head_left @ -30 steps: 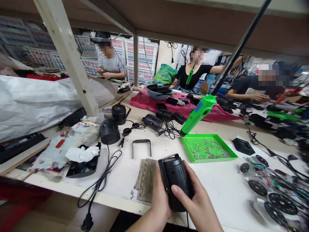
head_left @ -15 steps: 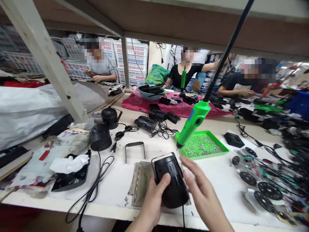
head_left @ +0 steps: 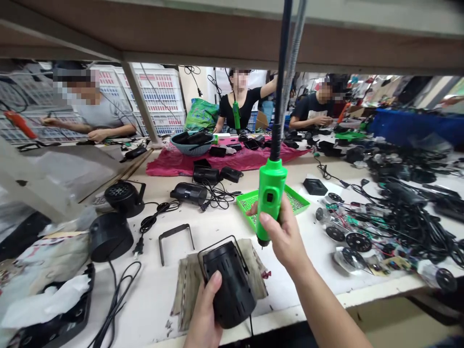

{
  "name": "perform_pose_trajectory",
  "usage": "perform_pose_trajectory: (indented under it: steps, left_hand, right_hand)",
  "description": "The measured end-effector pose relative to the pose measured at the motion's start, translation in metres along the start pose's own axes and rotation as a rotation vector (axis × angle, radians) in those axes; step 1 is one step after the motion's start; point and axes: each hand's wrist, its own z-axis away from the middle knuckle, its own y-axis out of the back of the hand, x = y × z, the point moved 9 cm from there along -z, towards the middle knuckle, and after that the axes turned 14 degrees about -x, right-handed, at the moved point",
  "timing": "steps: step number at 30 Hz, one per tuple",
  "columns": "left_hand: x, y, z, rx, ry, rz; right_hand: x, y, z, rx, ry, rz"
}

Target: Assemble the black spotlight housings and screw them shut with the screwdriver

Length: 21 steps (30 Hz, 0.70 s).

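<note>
My left hand point(head_left: 204, 309) grips a black ribbed plastic housing point(head_left: 230, 290) low on the bench, and a thin dark wire frame sits around its upper end. A worn, frayed cloth pad point(head_left: 188, 285) lies under it. My right hand point(head_left: 284, 232) is wrapped around a bright green electric screwdriver point(head_left: 271, 198), which hangs from a black cable and metal spring above. The screwdriver's tip points down, just right of the housing and apart from it. A green tray of small screws point(head_left: 295, 203) lies behind my right hand, partly hidden by it.
A U-shaped metal bracket point(head_left: 175, 239) and black housings with cords point(head_left: 188, 193) lie on the white bench. Circuit boards, black discs and tangled wires point(head_left: 384, 232) fill the right side. Co-workers sit beyond a pink cloth point(head_left: 174, 166) holding a blue basket point(head_left: 191, 144). A shelf runs overhead.
My right hand has left the housing and now holds the green screwdriver, drawn toward me from above the tray. The view has swung right, and my left hand still holds the housing.
</note>
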Motion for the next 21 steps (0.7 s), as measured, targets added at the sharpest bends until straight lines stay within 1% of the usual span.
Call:
perform_pose_trajectory:
  steps: [2, 4, 6, 8, 10, 13, 17, 19, 21]
  left_hand:
    - [0.0, 0.001, 0.001, 0.035, 0.001, -0.023]
    - [0.002, 0.0, 0.004, 0.06, -0.033, -0.061]
    - [0.005, -0.004, 0.007, 0.052, -0.094, -0.109]
    - [0.008, -0.009, 0.008, 0.034, -0.153, -0.146]
    - [0.008, -0.01, 0.009, 0.033, -0.175, -0.173]
    - [0.006, -0.007, 0.006, 0.045, -0.168, -0.184]
    - [0.005, 0.0, 0.003, 0.057, -0.162, -0.145]
    - [0.003, 0.005, 0.002, 0.074, -0.14, -0.118]
    - [0.002, 0.008, 0.002, 0.081, -0.119, -0.082]
  right_hand:
    - [-0.007, 0.011, 0.009, 0.094, 0.029, -0.148]
    - [-0.019, 0.019, 0.015, 0.168, 0.083, -0.299]
    - [-0.034, 0.021, 0.018, 0.206, 0.143, -0.4]
    - [-0.049, 0.02, 0.021, 0.231, 0.199, -0.445]
    - [-0.058, 0.017, 0.023, 0.246, 0.237, -0.472]
    - [-0.058, 0.01, 0.025, 0.249, 0.262, -0.528]
    - [-0.052, -0.002, 0.022, 0.197, 0.284, -0.571]
    - [-0.051, -0.004, 0.019, 0.168, 0.284, -0.583]
    - [-0.053, -0.001, 0.019, 0.153, 0.284, -0.58]
